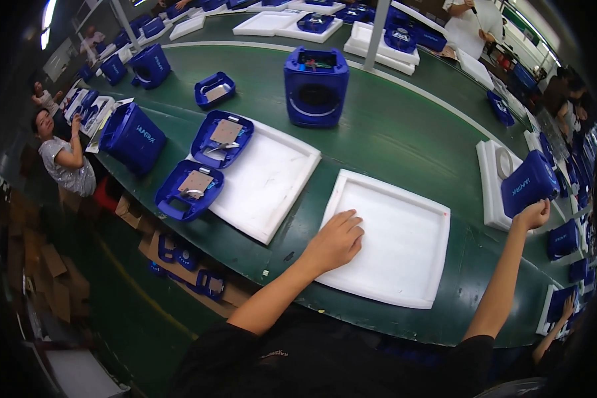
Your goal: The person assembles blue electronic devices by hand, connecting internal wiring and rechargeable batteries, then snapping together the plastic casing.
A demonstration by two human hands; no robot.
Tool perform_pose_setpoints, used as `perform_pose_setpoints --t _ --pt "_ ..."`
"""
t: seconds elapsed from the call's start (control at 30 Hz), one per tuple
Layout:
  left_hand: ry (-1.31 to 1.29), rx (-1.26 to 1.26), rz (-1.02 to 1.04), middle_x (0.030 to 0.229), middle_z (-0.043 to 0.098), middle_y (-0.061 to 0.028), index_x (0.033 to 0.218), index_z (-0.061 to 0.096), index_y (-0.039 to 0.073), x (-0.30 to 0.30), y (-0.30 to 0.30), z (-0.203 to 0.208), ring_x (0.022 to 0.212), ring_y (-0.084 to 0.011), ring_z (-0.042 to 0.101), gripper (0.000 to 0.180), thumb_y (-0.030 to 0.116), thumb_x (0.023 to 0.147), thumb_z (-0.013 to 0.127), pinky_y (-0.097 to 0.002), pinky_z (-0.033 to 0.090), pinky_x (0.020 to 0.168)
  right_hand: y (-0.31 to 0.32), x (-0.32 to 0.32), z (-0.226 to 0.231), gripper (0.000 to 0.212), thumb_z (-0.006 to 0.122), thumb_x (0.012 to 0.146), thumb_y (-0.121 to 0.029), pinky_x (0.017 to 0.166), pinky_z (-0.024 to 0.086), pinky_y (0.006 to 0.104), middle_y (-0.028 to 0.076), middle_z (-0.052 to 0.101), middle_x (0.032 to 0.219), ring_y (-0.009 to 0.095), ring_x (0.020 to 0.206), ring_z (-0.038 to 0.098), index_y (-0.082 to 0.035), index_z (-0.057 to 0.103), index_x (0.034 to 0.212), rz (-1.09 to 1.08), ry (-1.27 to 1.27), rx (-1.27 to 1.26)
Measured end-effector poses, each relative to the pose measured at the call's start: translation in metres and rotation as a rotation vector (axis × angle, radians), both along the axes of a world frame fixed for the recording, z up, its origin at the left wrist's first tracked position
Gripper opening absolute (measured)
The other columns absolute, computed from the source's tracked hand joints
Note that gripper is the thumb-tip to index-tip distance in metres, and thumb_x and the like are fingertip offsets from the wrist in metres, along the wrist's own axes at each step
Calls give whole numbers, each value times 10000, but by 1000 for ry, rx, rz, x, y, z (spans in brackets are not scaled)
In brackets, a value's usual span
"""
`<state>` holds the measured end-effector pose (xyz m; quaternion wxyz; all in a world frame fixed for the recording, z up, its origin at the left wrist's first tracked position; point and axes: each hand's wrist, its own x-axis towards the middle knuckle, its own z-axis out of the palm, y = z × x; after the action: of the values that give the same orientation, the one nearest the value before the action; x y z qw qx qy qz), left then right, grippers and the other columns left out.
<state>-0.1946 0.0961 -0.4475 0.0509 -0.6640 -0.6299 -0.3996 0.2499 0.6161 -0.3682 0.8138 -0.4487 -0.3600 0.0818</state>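
My left hand [341, 240] rests on the left side of a shallow white foam tray [404, 245], its fingers loosely bent and apart, holding nothing. Far to the right, my right hand [532, 213] is closed at the lower edge of a blue plastic housing [529, 184]. That housing leans over another white foam tray [489, 186], on which a white ring-shaped part [504, 161] also lies. The right fingertips are partly hidden, so their exact hold is hard to see.
Left of my tray, two blue covers with boards [225, 136] [191, 189] overlap another foam tray [272, 179]. Beyond stand an open blue housing [316, 89], a small blue cover [215, 89] and a metal post [378, 36]. A co-worker [66, 156] sits at left; another reaches in at lower right.
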Motion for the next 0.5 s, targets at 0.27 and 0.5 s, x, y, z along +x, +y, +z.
perform_pose_setpoints --t 0.27,0.5 --pt "-152 295 133 1025 767 -150 962 726 3 -29 -59 51 1090 -395 764 40 7 943 762 -470 613 971 -215 -241 -65 202 648 1124 -122 1074 511 360 97 744 1296 224 1235 682 -26 730 1282 769 -879 -244" --pt "171 481 727 973 692 -153 944 676 33 -205 -151 128 974 -381 668 129 -43 887 763 -502 524 922 -266 -276 -109 277 570 1164 -261 1200 363 490 145 688 1357 361 1324 572 -67 717 1297 745 -1254 -139"
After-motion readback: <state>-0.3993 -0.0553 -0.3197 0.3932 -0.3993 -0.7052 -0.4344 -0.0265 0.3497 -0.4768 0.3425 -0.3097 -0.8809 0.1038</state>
